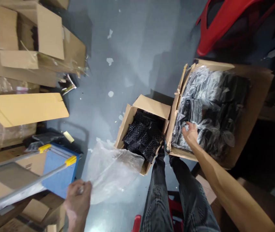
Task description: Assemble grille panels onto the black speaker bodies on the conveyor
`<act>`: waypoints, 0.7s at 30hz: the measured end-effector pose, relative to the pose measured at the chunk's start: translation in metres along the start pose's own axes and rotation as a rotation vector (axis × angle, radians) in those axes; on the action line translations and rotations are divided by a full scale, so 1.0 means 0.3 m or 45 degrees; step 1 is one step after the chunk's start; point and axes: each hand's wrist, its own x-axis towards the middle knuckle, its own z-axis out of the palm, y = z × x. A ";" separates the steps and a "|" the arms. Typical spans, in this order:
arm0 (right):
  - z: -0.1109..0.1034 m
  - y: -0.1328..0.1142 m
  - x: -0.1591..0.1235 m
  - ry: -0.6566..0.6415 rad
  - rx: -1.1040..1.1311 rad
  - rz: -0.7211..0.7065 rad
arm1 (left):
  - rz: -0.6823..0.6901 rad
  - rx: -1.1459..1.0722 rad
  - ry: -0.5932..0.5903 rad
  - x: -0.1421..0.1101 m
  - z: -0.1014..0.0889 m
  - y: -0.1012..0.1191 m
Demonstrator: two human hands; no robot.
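Hard to read: the lower layers of black perforated parts (pixel 139 135) in the small carton (pixel 148 106) are hidden by the top ones; the plastic bag (pixel 113 170) veils that carton's near-left corner, and its contents, if any, cannot be made out. In the large carton (pixel 260 93), glare and creased film blur the wrapped packages (pixel 195 112), and the right side falls into shadow. Your left forearm is cut off by the bottom edge of the view. Your left hand (pixel 78 198) is low and left, well apart from both cartons, its fingers curled closed and pinching the end of the plastic bag, which stretches rightward to the small carton. Your right arm reaches up and leftward over the large carton's near edge; your right hand (pixel 190 131) is at the wrapped packages near the left wall, fingers bent, thumb and index a little apart. Whether they grip the film, you cannot tell. The small carton sits open on the grey floor (pixel 127 48), just beside the large carton's left edge, the black perforated parts piled inside. Floor shows pale patches. Around it: a red chair (pixel 215 29) beyond the large carton's far edge, a blue panel (pixel 60 167) with yellow clips and stacked cardboard boxes (pixel 50 35) at left.
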 end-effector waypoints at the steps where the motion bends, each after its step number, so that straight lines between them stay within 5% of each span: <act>1: -0.012 0.012 0.062 -0.002 -0.036 -0.029 | 0.147 -0.053 -0.078 -0.027 0.027 0.023; 4: -0.020 0.039 0.189 -0.098 -0.087 -0.101 | 0.417 -0.244 -0.383 -0.139 0.123 0.112; 7: -0.033 0.068 0.198 -0.133 -0.071 -0.106 | 0.426 -0.376 -0.722 -0.257 0.198 0.188; 14: -0.192 0.114 -0.058 0.036 0.201 -0.027 | 0.150 -0.635 -1.040 -0.397 0.278 0.285; 21: -0.314 0.042 -0.312 0.282 0.746 0.293 | -0.059 -0.839 -1.301 -0.431 0.400 0.478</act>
